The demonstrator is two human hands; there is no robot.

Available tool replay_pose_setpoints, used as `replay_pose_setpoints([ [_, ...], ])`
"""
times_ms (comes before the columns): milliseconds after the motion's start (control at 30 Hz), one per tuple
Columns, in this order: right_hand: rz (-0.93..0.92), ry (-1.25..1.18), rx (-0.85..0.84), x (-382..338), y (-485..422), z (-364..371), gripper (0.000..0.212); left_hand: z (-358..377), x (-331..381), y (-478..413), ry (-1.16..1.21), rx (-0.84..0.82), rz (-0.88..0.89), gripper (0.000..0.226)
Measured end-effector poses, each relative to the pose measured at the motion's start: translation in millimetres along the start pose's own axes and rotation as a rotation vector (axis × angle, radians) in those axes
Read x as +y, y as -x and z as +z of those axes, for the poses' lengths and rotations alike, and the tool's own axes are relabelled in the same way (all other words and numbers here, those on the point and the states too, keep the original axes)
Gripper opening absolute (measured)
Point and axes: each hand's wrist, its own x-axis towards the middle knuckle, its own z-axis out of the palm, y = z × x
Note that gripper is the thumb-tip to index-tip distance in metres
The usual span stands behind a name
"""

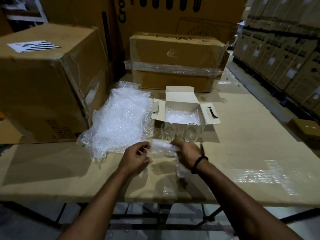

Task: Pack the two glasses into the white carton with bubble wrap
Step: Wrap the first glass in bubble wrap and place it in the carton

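- Both of my hands held one small strip of bubble wrap [161, 147] above the table: my left hand [136, 157] pinched its left end between thumb and fingertips, and my right hand [186, 153] was closed around its right end, with more of the wrap trailing down below that wrist.
- A black band [199, 164] sat around my right wrist.
- Something clear lay under the strip between my hands; whether it was glass or only wrap I could not tell.
- Two clear glasses [168, 133] stood upright just beyond my fingers, side by side, the second glass [193, 133] to the right of the first, both right against the near wall of the carton.
- The white carton [202, 112] sat open behind them, its lid flap raised at the back and its side flaps folded out left and right, with a layer of bubble wrap lining [181, 116] already on its floor.
- A large crumpled sheet of bubble wrap [119, 118] lay to the left of the carton, touching its left flap and spreading toward the near edge of the table.
- The table [242, 153] was covered in flattened brown cardboard, with a shiny patch of tape at the right.
- A big brown box [52, 84] with a striped label stood at the far left, and a taped brown box [174, 63] stood behind the carton.
- Stacked boxes [285, 49] lined the aisle on the right.
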Motion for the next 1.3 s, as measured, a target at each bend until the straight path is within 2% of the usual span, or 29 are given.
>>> replay_pose_setpoints([
  [100,0.147,-0.463,0.195,9,5,-14,0.025,10,-7,-10,0.098,0.051,-0.126,0.040],
  [133,0.228,-0.635,0.215,8,7,-19,0.025,17,-10,-16,0.079,0.066,-0.110,0.042],
  [233,0.445,-1.304,0.134,-4,16,-37,0.038,38,-4,-30,0.030,0.024,-0.134,0.050],
  [300,0.471,-1.718,0.038,-12,21,-49,0.043,49,6,-38,-0.015,0.003,-0.104,0.056],
  [367,0.425,-1.811,0.002,-18,25,-59,0.037,58,13,-46,-0.135,0.011,-0.055,0.061],
  [467,0.415,-1.620,0.064,-19,19,-52,0.031,66,11,-57,-0.157,0.017,-0.071,0.061],
  [567,0.424,-1.425,0.205,-17,6,-41,0.019,67,-1,-64,-0.107,-0.002,-0.046,0.062],
  [633,0.369,-1.145,0.308,-15,-4,-34,0.014,62,-5,-64,-0.107,-0.022,-0.031,0.055],
  [733,0.257,-0.604,0.487,-22,-18,-26,0.023,53,-10,-61,-0.078,-0.029,-0.024,0.041],
  [800,0.174,-0.308,0.546,-27,-30,-21,0.021,50,-12,-60,-0.041,-0.025,-0.044,0.038],
  [867,0.089,-0.054,0.440,-33,-44,-19,0.017,48,-11,-59,-0.044,-0.036,-0.040,0.043],
  [933,-0.010,0.157,0.268,-35,-56,-21,0.025,47,-8,-59,-0.051,-0.048,-0.032,0.048],
  [1000,-0.106,0.296,0.113,-35,-62,-27,0.032,45,-6,-58,-0.050,-0.048,-0.015,0.044],
  [1200,-0.159,0.522,-0.311,-41,-59,-58,0.038,46,-8,-60,-0.023,-0.047,-0.006,0.043],
  [1267,-0.153,0.535,-0.348,-43,-57,-60,0.039,47,-10,-61,-0.021,-0.060,-0.005,0.044],
  [1300,-0.145,0.510,-0.292,-41,-56,-61,0.038,47,-11,-62,-0.021,-0.068,-0.010,0.044],
])
